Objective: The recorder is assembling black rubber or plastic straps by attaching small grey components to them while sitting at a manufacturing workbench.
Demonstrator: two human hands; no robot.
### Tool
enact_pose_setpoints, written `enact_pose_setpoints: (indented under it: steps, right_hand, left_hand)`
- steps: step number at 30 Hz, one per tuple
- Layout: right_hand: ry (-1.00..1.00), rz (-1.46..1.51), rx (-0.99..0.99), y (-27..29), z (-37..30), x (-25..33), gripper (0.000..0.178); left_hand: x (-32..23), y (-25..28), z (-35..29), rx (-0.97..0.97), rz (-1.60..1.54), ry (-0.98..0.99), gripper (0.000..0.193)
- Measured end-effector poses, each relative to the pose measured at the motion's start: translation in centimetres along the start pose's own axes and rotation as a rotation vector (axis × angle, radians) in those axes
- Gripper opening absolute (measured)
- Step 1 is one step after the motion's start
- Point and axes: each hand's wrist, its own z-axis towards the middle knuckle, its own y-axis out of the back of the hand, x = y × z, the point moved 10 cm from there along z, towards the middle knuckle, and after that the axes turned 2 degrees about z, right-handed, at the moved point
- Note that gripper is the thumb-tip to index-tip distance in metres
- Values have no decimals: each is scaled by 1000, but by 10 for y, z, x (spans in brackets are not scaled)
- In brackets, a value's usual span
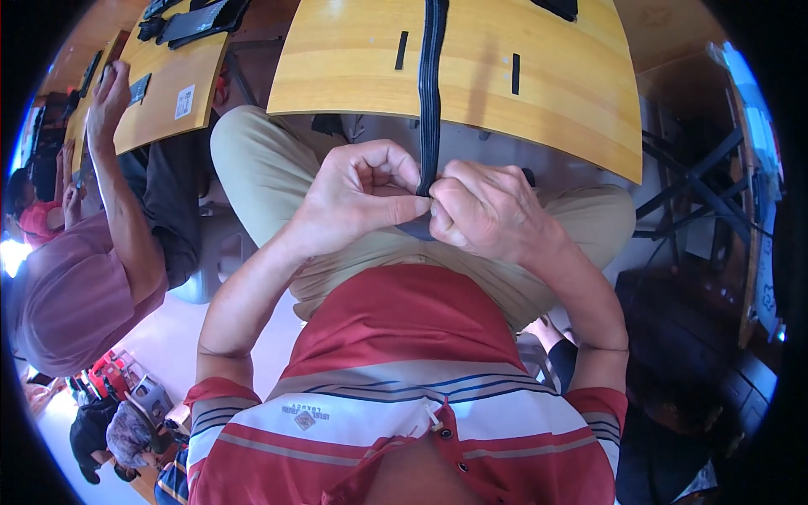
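A long black ribbed strap point(431, 84), looking like elastic webbing, runs down across the wooden table point(353, 63) and over its near edge. Its lower end is pinched between my two hands, just above my lap. My left hand point(362, 189) grips it with thumb and forefinger. Close against it, my right hand point(484, 206) is curled around the same end with bent fingers. The very tip of the strap is hidden by my fingers. Two short black strips, a left one point(401, 50) and a right one point(516, 74), lie flat on the tabletop either side of the strap.
Part of a black item point(557, 7) shows at the table's far edge. To the left, a person in a mauve shirt point(84, 278) works at another wooden table point(160, 109) with dark pieces on it. Dark crossed metal legs point(699, 185) stand at right. Other people sit behind, lower left.
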Motion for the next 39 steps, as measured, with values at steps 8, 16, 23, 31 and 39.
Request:
enact_pose_setpoints:
  steps: [8, 16, 23, 31, 39]
  right_hand:
    - [-63, 60, 52, -8, -1, 1, 23]
    - [-58, 109, 231, -2, -4, -1, 18]
    - [-153, 93, -52, 23, -5, -11, 14]
    - [-298, 333, -319, 6, -26, -18, 49]
    - [-212, 315, -382, 25, -17, -9, 17]
  left_hand:
    - [5, -6, -1, -41, 21, 31, 18]
    - [7, -4, -6, 66, 120, 57, 17]
    - [9, -2, -8, -24, -248, 72, 18]
    - [17, -4, -2, -92, -428, -39, 17]
    - [11, -9, -4, -84, -376, -83, 17]
